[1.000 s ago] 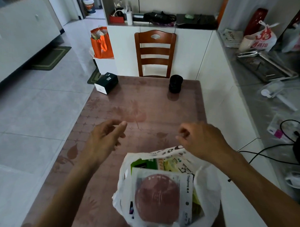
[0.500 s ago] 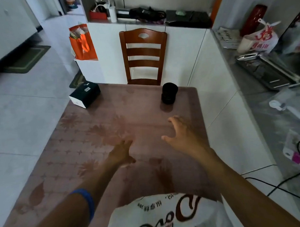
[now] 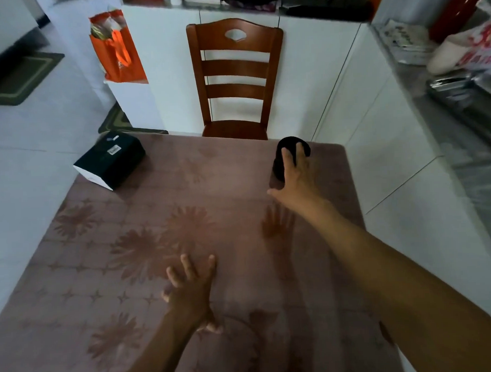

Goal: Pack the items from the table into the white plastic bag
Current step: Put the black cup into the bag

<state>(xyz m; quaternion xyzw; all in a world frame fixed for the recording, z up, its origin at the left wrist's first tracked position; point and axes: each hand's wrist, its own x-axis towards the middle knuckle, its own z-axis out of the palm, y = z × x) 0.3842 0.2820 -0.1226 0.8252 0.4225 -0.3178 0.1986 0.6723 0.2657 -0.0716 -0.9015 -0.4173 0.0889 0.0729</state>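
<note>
Black cylinder (image 3: 289, 156): stands upright near the table's far right corner, just in front of the chair; dark and matte, its lower right side hidden behind the reaching hand, so what kind of container it is stays unclear.
Right hand (image 3: 295, 177): stretched far across the table, palm down, fingers (image 3: 287, 159) spread and laid against the cylinder's near side and top edge; whether they have closed round it cannot be told, as the far side is hidden.
Left hand (image 3: 191, 292): low over the table's near middle, fingers (image 3: 186, 267) apart and slightly curled, holding nothing; whether the palm touches the cloth is hard to make out.
Black box (image 3: 111, 160): rectangular carton with a white lower edge and small pale labels on top, lying askew at the far left corner, its near end jutting past the table edge; label print too small to read.
Table (image 3: 156, 216): covered in a dull pink-brown cloth printed with darker flowers and small stars, faintly glossy in the middle.
White plastic bag: out of frame.
Chair (image 3: 235, 77): reddish-brown wood, slatted back with a cut-out, pushed in at the far side.
Orange bag (image 3: 117, 48): sits on a low white ledge, left of the chair, contents blurred.
Floor (image 3: 28, 137): pale tiles, with a dark green mat (image 3: 18, 77) at left.
Counter (image 3: 458, 100): grey, at right, cluttered, cut off by the frame; items smeared by blur.
</note>
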